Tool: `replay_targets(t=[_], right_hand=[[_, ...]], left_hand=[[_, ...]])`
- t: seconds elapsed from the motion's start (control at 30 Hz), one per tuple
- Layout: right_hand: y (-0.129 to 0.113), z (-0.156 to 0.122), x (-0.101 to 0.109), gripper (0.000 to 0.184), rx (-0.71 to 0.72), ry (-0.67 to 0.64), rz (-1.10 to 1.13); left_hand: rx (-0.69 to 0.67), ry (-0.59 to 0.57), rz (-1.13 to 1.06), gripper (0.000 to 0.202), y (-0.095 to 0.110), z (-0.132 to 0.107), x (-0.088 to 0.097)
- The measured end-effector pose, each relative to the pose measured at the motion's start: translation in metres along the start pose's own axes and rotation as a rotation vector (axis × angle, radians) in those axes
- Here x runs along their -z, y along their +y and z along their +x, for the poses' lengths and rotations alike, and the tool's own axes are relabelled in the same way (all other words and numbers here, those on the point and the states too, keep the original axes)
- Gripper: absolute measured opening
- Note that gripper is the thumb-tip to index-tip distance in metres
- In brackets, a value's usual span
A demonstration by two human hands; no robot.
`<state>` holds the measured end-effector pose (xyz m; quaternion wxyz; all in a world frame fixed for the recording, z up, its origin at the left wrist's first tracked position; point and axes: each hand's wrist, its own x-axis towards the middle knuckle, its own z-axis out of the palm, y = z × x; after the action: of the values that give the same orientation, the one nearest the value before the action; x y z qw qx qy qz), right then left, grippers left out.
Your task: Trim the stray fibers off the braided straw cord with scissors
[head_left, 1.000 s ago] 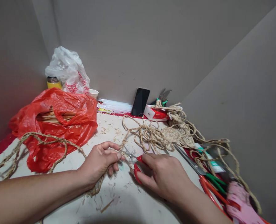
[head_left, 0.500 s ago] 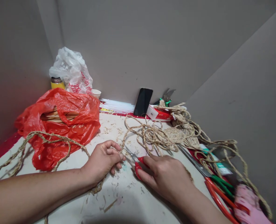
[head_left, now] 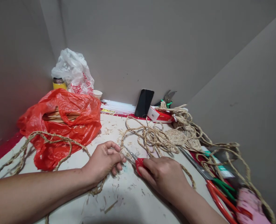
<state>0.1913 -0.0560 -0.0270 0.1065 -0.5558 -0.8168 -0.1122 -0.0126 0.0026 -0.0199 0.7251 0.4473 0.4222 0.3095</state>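
A braided straw rope (head_left: pixel 123 137) runs into my left hand (head_left: pixel 106 161), which pinches it between thumb and fingers near the middle of the white tabletop (head_left: pixel 138 202). More of the rope comes out below that hand. My right hand (head_left: pixel 166 174) grips small red-handled scissors (head_left: pixel 138 161). Their blades are together and point up and left, close beside the rope at my left fingertips. I cannot tell whether the blades touch it. Just beyond lies a loose tangle of the same rope (head_left: pixel 154 137).
At left, a red plastic bag (head_left: pixel 82 130) holds straw strips, behind it a white bag (head_left: pixel 72 68), yellow jar (head_left: pixel 58 84) and cup (head_left: pixel 97 94). A phone (head_left: pixel 144 103) leans at the back. Large orange-handled shears (head_left: pixel 218 199) and a pink item (head_left: pixel 250 205) lie right. Scraps litter the table.
The scissors have gone from handles apart to closed in my right hand. My left hand keeps its pinch on the rope. The view has shifted slightly.
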Motion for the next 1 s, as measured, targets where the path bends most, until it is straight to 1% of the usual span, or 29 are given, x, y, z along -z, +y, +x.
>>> replay_targets(t=[0.2, 0.27, 0.37, 0.53, 0.63, 0.77, 0.9, 1.0], right_hand=[[-0.001, 0.002, 0.004, 0.026, -0.095, -0.052, 0.076], [-0.002, 0.004, 0.006, 0.023, -0.104, -0.083, 0.082], [-0.006, 0.005, 0.007, 0.022, -0.100, -0.095, 0.053], [-0.010, 0.005, 0.007, 0.022, -0.108, -0.078, -0.035], [-0.012, 0.003, 0.005, 0.026, -0.088, -0.078, -0.047], [-0.010, 0.002, 0.002, 0.033, -0.058, -0.058, -0.012], [-0.002, 0.001, 0.002, 0.036, -0.115, 0.007, 0.056], [0.000, 0.001, 0.003, 0.032, -0.148, 0.006, 0.097]], left_hand=[[-0.013, 0.002, -0.010, 0.024, 0.000, 0.001, -0.001], [-0.021, -0.007, -0.010, 0.024, -0.001, 0.002, 0.000], [-0.019, -0.012, -0.010, 0.023, -0.002, 0.002, 0.001], [-0.022, -0.016, 0.020, 0.022, -0.003, 0.002, 0.001], [-0.016, -0.012, 0.026, 0.022, -0.003, 0.001, 0.000], [0.000, -0.005, 0.039, 0.021, -0.002, 0.000, 0.000], [0.003, -0.006, 0.030, 0.022, -0.001, 0.000, 0.000], [0.000, -0.012, 0.017, 0.023, 0.000, 0.000, 0.000]])
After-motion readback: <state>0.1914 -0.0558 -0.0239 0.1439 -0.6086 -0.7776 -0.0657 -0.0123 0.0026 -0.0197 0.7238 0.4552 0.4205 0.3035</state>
